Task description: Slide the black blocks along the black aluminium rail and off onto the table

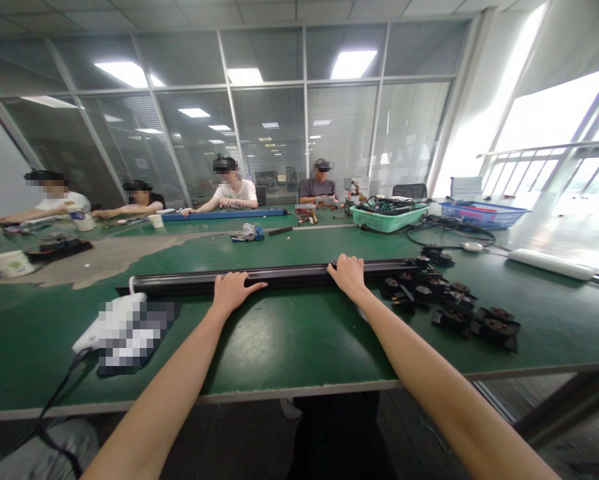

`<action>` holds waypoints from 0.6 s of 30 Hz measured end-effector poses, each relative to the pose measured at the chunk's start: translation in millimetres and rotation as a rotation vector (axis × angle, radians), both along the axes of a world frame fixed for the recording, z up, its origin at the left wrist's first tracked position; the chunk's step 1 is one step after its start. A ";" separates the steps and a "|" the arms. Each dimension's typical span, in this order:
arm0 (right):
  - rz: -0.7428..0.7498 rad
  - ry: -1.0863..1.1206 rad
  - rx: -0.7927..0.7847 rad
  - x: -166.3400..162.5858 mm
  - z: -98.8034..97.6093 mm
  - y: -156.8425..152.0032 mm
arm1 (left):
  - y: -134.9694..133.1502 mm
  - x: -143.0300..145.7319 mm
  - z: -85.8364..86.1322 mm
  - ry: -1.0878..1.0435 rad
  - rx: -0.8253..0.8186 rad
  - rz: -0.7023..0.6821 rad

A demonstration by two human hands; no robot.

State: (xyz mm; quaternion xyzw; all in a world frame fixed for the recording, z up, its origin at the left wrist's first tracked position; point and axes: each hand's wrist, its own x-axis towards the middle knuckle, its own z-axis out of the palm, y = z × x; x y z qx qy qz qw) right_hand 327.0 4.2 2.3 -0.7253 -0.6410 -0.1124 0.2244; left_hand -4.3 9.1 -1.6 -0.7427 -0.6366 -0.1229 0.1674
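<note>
Stretching across the green bench (289, 360) from ten o'clock to two, a long black bar (289, 275) lies under both of the person's hands. At eleven, the left hand (230, 292) has its fingers bent over it, thumb spread wide; at one, the right hand's (350, 275) fingers curl over too. I can't tell whether either grips: the fingertips are hidden. Small black parts (452, 300) at two obscure the bar's end.

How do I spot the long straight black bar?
Start at the wide green table. On its near side, a bare left hand and right hand touch the long straight black bar. Its black colour separates it from the long blue bar farther back.
</note>
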 end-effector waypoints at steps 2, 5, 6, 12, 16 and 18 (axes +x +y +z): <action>0.001 -0.010 0.003 0.8 0.5 0.1 | 0.9 -0.6 -0.7 0.000 0.003 -0.005; -0.001 0.001 -0.017 1.6 1.6 -0.7 | 1.9 -1.3 -1.5 0.005 0.010 -0.006; -0.001 0.007 -0.025 1.9 2.1 -1.1 | 2.0 -1.3 -1.7 0.007 0.010 -0.005; -0.001 -0.031 -0.012 3.3 4.2 -2.2 | 1.7 -0.6 -1.5 0.014 0.022 -0.003; -0.003 -0.026 -0.017 3.6 4.1 -1.2 | 1.8 -0.7 -2.0 0.006 0.013 -0.004; -0.008 -0.018 -0.018 3.9 4.1 -1.0 | 1.9 -0.9 -2.2 0.005 0.015 0.000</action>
